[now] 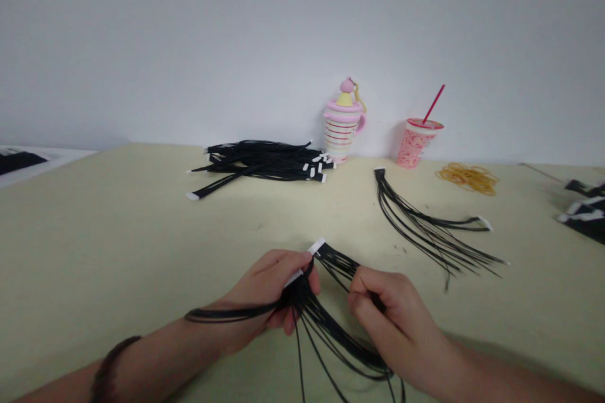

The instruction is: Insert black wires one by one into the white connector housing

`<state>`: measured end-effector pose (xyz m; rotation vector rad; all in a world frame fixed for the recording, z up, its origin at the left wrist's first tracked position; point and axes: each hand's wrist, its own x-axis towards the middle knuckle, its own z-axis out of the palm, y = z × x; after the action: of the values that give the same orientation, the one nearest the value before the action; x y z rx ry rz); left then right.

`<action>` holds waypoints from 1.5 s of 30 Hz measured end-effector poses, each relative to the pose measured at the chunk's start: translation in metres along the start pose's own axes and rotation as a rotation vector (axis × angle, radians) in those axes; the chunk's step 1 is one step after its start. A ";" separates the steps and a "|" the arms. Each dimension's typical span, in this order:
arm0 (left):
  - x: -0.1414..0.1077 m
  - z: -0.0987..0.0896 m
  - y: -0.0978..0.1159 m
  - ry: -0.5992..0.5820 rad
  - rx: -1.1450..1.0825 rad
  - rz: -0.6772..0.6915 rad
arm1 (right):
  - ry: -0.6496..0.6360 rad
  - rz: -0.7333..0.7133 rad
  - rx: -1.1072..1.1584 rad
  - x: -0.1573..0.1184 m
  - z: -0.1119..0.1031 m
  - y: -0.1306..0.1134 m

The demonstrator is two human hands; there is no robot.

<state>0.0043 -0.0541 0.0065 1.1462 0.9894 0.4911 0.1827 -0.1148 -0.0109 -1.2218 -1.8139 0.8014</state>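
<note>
My left hand (278, 289) is closed around the white-connector ends of black wire harnesses (326, 321), thumb on top near a white connector (316, 247). A few black wires loop back from it over my left forearm. My right hand (394, 315) has its fingers curled around some of the same black wires, to the right of the connectors. Loose strands hang down between and below both hands. Part of the wires inside my right fist is hidden. On the table to the right lies another black wire harness (416, 214), fanned out, with white connectors.
A pile of black wire harnesses (265, 160) lies at the back. Behind it stand a pink-lidded mug (341, 132) and a pink cup with a red straw (413, 145). Yellow rubber bands (467, 177) lie to their right. More black harnesses (588, 217) sit at the far right.
</note>
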 end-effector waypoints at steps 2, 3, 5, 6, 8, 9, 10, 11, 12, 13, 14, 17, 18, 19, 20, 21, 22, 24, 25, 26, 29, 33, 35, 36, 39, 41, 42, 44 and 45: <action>0.000 0.000 0.000 0.003 -0.006 0.013 | -0.011 -0.007 0.004 0.000 0.000 0.000; -0.001 0.000 0.000 0.000 -0.008 0.014 | -0.014 -0.014 0.005 0.000 0.001 0.000; -0.001 0.000 0.001 -0.007 -0.006 0.005 | -0.019 -0.018 0.001 0.000 0.001 0.000; -0.001 0.000 0.001 -0.009 -0.003 0.001 | -0.022 -0.018 -0.002 0.000 0.001 0.000; -0.001 0.000 0.001 -0.013 0.005 -0.002 | -0.023 -0.014 -0.008 0.000 0.002 0.000; 0.000 -0.001 0.000 -0.011 0.007 -0.001 | -0.023 -0.013 -0.013 0.000 0.002 0.000; 0.001 -0.001 -0.001 -0.014 0.007 -0.002 | -0.021 -0.015 -0.016 0.000 0.002 -0.001; 0.001 -0.001 -0.001 -0.014 0.007 -0.003 | -0.022 -0.019 -0.019 0.000 0.001 -0.001; 0.002 -0.002 -0.002 -0.013 0.009 -0.006 | -0.026 -0.021 -0.021 0.000 0.001 -0.001; 0.002 -0.002 -0.003 -0.011 0.013 -0.008 | -0.030 -0.024 -0.023 0.000 0.001 -0.001; 0.002 -0.002 -0.003 -0.007 0.018 -0.007 | -0.034 -0.022 -0.024 0.000 0.001 -0.002; 0.001 -0.001 -0.002 0.011 0.038 0.002 | -0.035 -0.011 -0.021 0.000 0.001 -0.002; 0.001 -0.001 -0.001 0.017 0.043 -0.003 | -0.033 -0.007 -0.017 0.000 0.001 -0.002; 0.001 -0.001 -0.001 0.021 0.046 -0.007 | -0.033 -0.005 -0.014 0.000 0.002 -0.002; 0.001 -0.001 -0.001 0.020 0.045 -0.011 | -0.035 -0.003 -0.011 0.001 0.002 -0.001; 0.001 -0.001 -0.001 0.015 0.042 -0.015 | -0.037 -0.002 -0.010 0.001 0.002 -0.001; 0.001 -0.001 -0.001 0.008 0.037 -0.016 | -0.038 -0.003 -0.011 0.001 0.002 -0.001; 0.001 -0.001 -0.001 0.002 0.024 -0.005 | -0.043 -0.013 -0.012 0.001 0.001 -0.001; 0.001 -0.001 -0.001 0.002 0.018 -0.001 | -0.044 -0.018 -0.013 0.001 0.001 -0.001; 0.001 -0.001 -0.001 0.003 0.013 0.000 | -0.046 -0.025 -0.013 0.001 0.001 -0.001; 0.000 0.000 0.000 -0.011 -0.004 -0.004 | -0.058 -0.035 -0.015 0.001 0.001 -0.002; -0.001 0.001 0.001 -0.017 -0.013 -0.010 | -0.042 -0.044 -0.027 0.001 0.001 -0.003; 0.000 0.001 0.002 -0.011 -0.002 -0.017 | -0.035 -0.038 -0.031 0.001 0.001 -0.003; 0.000 0.001 0.003 -0.008 0.006 -0.018 | -0.034 -0.033 -0.030 0.001 0.001 -0.003; 0.000 0.001 0.002 -0.011 0.015 -0.012 | -0.037 -0.022 -0.020 0.001 0.001 -0.003; 0.001 0.001 0.001 -0.016 0.028 -0.003 | -0.043 -0.030 -0.022 0.000 0.001 -0.003; 0.001 0.000 0.000 -0.016 0.037 0.001 | -0.044 -0.033 -0.027 0.001 0.002 -0.002; 0.000 0.000 -0.001 -0.019 0.070 0.012 | -0.044 -0.044 -0.042 0.001 0.003 -0.002; -0.001 0.001 -0.001 -0.032 0.097 0.026 | -0.045 -0.046 -0.051 0.002 0.003 -0.002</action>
<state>0.0043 -0.0553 0.0057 1.2511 0.9804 0.4478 0.1787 -0.1137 -0.0106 -1.1992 -1.9028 0.7666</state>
